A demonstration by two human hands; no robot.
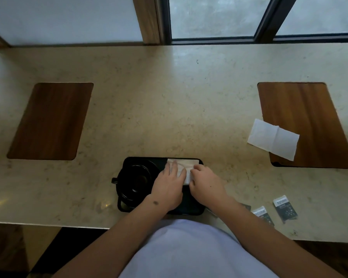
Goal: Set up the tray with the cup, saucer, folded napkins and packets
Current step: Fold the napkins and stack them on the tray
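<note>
On the counter (169,97) lies a black tray (129,207). In the tray's left part a black cup (136,179) stands on its saucer (155,167). The left hand (169,187) presses flat, with straight fingers, on a folded napkin (186,162) in the tray's right part; the right hand (206,184) pinches its edge. Right of the tray lie packets (285,208) and, farther, another napkin (273,138).

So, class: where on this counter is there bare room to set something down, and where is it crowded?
Free: the counter between the left wooden mat and right wooden mat, beyond the tray. Crowded: the tray, with cup, napkin and both hands; also near the packets and loose napkin.
</note>
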